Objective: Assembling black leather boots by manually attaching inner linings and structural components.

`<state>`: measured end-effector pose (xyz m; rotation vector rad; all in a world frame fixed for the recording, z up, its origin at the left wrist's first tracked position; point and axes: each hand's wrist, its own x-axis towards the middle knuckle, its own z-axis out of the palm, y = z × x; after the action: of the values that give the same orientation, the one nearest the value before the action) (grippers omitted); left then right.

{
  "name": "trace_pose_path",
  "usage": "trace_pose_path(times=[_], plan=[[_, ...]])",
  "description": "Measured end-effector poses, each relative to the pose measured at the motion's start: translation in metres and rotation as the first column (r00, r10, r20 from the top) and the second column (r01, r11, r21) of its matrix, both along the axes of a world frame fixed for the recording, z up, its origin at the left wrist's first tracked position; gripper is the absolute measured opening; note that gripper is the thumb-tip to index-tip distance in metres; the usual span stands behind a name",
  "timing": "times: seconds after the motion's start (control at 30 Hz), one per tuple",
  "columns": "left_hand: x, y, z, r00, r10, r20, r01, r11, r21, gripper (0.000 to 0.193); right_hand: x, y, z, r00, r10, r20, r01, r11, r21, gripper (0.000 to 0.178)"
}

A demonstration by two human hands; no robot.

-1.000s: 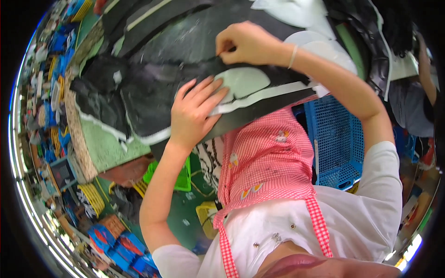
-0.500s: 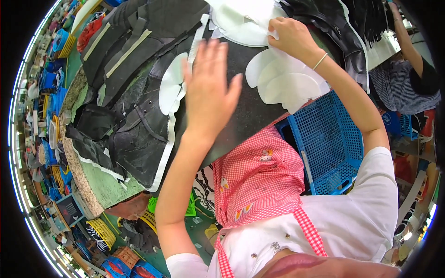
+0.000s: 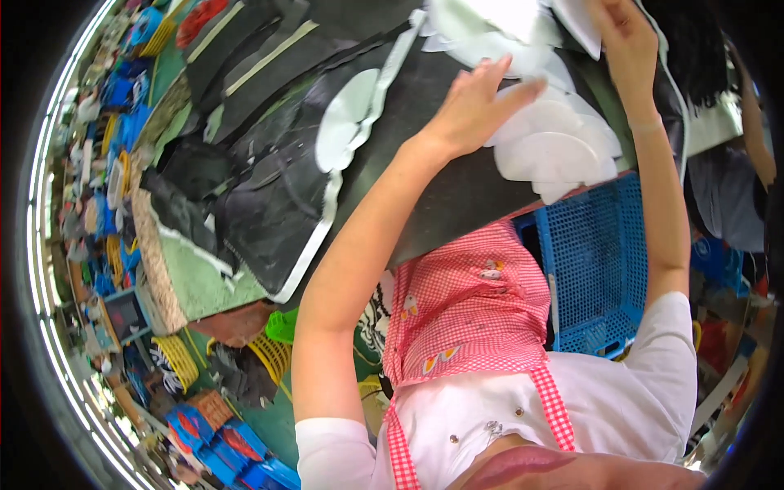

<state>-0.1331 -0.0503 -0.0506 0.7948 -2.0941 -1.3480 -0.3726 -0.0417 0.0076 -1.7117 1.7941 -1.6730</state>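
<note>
My right hand point(image 3: 629, 53), at the far right of the table, has its fingers closed on a white curved piece point(image 3: 580, 24). My left hand point(image 3: 474, 114) is open, fingers apart, just over the near edge of a fanned pile of thin white rounded pieces point(image 3: 555, 147). More white pieces point(image 3: 490, 20) lie in a stack beyond it. To the left, black boot-upper pieces point(image 3: 273, 212) edged with white zipper tape point(image 3: 322, 237) lie spread out. Rounded white pieces point(image 3: 347, 122) rest on the black material beside the tape.
The dark work surface point(image 3: 425, 204) ends at my checked apron. A blue mesh basket point(image 3: 592, 261) stands below its edge on the right. Long black strips point(image 3: 253, 73) lie at the far left. A person point(image 3: 723, 196) is at the right. Yellow baskets point(image 3: 175, 359) stand on the floor.
My left hand has moved right, from beside the black pieces to the white pile. My right hand has gone right from the white stack with a white piece. The whole view has shifted.
</note>
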Motion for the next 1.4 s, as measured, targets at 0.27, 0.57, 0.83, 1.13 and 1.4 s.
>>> trace_pose_path(times=[0.27, 0.57, 0.83, 1.13, 1.4], plan=[[0.119, 0.051, 0.045, 0.857, 0.416, -0.305, -0.275, 0.868, 0.413, 0.044, 0.132, 0.031, -0.018, 0.702, 0.646, 0.3, -0.71, 0.601, 0.366, 0.02], [0.305, 0.138, 0.005, 0.662, 0.427, 0.616, -0.071, 0.854, -0.516, 0.06, 0.137, 0.014, -0.029, 0.543, 0.467, 0.698, -0.79, 0.565, 0.236, 0.034], [0.267, 0.139, 0.008, 0.795, 0.586, -0.159, -0.599, 0.713, -0.366, 0.037, 0.259, 0.049, -0.017, 0.4, 0.725, 0.561, -0.87, 0.106, 0.482, 0.025], [0.289, 0.127, 0.014, 0.71, 0.67, 0.217, -0.705, 0.675, 0.218, 0.021, 0.267, 0.044, -0.044, 0.49, 0.771, 0.406, -0.71, 0.082, 0.7, 0.025], [0.28, 0.124, 0.017, 0.567, 0.677, 0.469, -0.607, 0.728, -0.318, 0.028, 0.28, 0.064, -0.019, 0.448, 0.767, -0.46, -0.4, 0.632, 0.664, 0.031]])
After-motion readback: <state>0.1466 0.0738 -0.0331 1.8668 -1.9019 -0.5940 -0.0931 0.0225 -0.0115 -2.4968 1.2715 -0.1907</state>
